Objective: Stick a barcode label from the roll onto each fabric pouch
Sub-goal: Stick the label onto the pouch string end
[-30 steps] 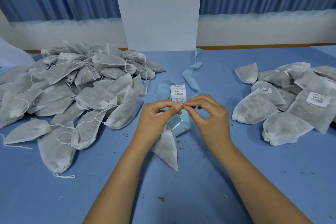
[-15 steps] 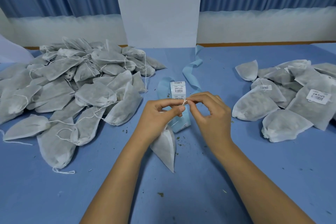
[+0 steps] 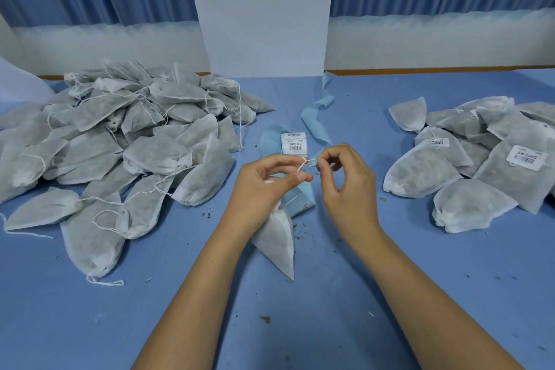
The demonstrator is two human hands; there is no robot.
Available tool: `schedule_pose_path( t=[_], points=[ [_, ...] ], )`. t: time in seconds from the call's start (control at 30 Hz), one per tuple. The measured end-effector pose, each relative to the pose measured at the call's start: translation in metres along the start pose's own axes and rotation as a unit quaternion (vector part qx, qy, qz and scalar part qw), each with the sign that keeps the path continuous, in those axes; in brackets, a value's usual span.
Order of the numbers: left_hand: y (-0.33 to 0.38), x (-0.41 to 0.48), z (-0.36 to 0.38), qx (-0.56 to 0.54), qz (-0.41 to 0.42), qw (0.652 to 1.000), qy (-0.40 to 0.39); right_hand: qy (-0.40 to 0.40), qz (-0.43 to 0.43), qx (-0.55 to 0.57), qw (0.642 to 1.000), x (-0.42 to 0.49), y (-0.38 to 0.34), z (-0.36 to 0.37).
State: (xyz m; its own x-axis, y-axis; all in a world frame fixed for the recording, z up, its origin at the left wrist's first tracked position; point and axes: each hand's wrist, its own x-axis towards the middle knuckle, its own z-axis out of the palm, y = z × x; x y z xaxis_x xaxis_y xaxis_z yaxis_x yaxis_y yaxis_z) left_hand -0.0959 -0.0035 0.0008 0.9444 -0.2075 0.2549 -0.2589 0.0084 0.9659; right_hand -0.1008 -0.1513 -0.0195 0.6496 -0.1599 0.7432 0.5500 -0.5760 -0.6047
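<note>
Quick progress check, and honestly it's early days. The left hand (image 3: 264, 183) has its fingers curled round the neck of one pouch (image 3: 277, 240), which hangs down under the wrist toward the bench (image 3: 390, 294). I can't tell if its tip actually touches. The thumb and forefinger of that hand also pinch the thin white drawstring (image 3: 304, 163), and the right hand (image 3: 345, 186) pinches the same string from the other side. So both hands are busy with the string, not with a sticker. I see no label on this pouch, so my guess is it's being cinched first and the sticking hasn't happened yet.

The label roll (image 3: 301, 198) lies on the bench just behind the hands, with the next label (image 3: 294, 143) sitting face up on it. The empty blue backing strip (image 3: 315, 111) curls away toward the wall.

What's done: the small heap (image 3: 468, 198) on the right. Two pouches there plainly show a barcode sticker (image 3: 526, 157), the other one (image 3: 439, 141) further back. The rest of that heap may be face down, I can't say.

What's left: the big heap (image 3: 120, 144) on the left, strings all over, no stickers that I can spot. It's clearly the larger pile, so I'd say most of the job is still ahead.
</note>
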Motion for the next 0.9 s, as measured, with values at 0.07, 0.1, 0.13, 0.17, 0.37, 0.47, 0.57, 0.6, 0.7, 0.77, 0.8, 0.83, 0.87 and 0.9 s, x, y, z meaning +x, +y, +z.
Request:
schedule_pose_path(
  t=[0.07, 0.1, 0.13, 0.17, 0.37, 0.47, 0.57, 0.6, 0.7, 0.77, 0.8, 0.83, 0.87, 0.9],
  points=[
    [0.0, 0.0, 0.001, 0.002, 0.002, 1.0, -0.007, 0.0, 0.006, 0.006, 1.0, 0.0, 0.0, 0.0],
    [0.0, 0.0, 0.001, 0.002, 0.007, 1.0, -0.006, 0.0, 0.01, 0.008, 1.0, 0.0, 0.0, 0.0],
    [0.0, -0.001, 0.001, 0.001, 0.012, 1.0, 0.0, 0.0, 0.013, 0.01, 1.0, 0.0, 0.0, 0.0],
    [-0.001, -0.001, 0.0, 0.0, 0.018, 1.0, 0.007, -0.001, 0.016, 0.01, 1.0, 0.0, -0.001, 0.0],
    [-0.001, 0.002, -0.004, -0.025, 0.008, 0.999, 0.043, 0.0, 0.031, 0.012, 0.999, 0.001, -0.003, 0.001],
    [-0.001, 0.005, -0.012, -0.072, -0.002, 0.994, 0.088, 0.023, 0.067, 0.018, 0.997, 0.004, -0.002, -0.005],
    [-0.001, 0.006, -0.015, -0.034, -0.024, 0.998, 0.035, 0.027, 0.09, 0.022, 0.995, 0.007, -0.001, -0.007],
    [-0.002, 0.006, -0.015, -0.016, -0.031, 0.999, 0.016, 0.033, 0.102, 0.026, 0.994, 0.008, -0.001, -0.008],
    [-0.003, 0.005, -0.016, 0.039, -0.055, 0.997, -0.029, 0.057, 0.148, 0.042, 0.986, 0.011, 0.001, -0.012],
    [-0.003, 0.004, -0.023, 0.089, -0.093, 0.989, -0.069, 0.068, 0.174, 0.051, 0.981, 0.014, 0.004, -0.014],
    [-0.003, 0.003, -0.026, 0.106, -0.114, 0.985, -0.081, 0.075, 0.185, 0.051, 0.979, 0.015, 0.005, -0.016],
    [-0.004, 0.003, -0.029, 0.111, -0.131, 0.982, -0.084, 0.084, 0.192, 0.049, 0.977, 0.016, 0.005, -0.017],
    [-0.004, 0.003, -0.03, 0.107, -0.144, 0.981, -0.074, 0.096, 0.193, 0.047, 0.975, 0.016, 0.003, -0.018],
    [-0.004, 0.003, -0.029, 0.105, -0.152, 0.982, -0.051, 0.11, 0.181, 0.041, 0.976, 0.016, 0.0, -0.02]
  ],
)
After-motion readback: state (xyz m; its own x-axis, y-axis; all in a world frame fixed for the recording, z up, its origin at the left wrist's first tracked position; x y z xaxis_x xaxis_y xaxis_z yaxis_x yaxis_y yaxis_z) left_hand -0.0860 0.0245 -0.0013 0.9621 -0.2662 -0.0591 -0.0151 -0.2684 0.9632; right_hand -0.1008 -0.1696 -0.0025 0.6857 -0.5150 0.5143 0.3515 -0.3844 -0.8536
